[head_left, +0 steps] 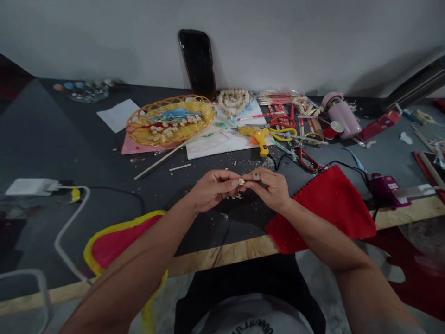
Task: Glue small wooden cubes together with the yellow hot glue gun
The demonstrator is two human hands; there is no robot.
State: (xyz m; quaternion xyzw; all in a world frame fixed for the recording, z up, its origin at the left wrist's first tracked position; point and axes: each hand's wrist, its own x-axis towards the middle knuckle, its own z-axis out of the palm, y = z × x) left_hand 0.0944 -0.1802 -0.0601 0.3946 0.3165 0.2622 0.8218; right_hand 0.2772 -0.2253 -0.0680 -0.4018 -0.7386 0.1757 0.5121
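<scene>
A small cream-coloured piece, shaped like a little flower or bead (241, 181), is pinched between both hands over the dark table. My left hand (216, 189) is closed, thumb and forefinger on the piece's left side. From the right, my right hand (269, 189) grips it with its fingertips. A small tan square (256, 176) shows at that hand's fingers; whether it is a ring or a held block I cannot tell. Pale crumbs lie on the table beneath. Behind the hands rests a yellow hot glue gun (259, 138).
A yellow woven basket (137, 132) holds strings of cream pieces. Scissors (308, 160), a red cloth (333, 204), a pink bottle (344, 118) and a purple device (387, 189) lie rightward. A phone (198, 62) leans on the wall. A charger (33, 186) lies left.
</scene>
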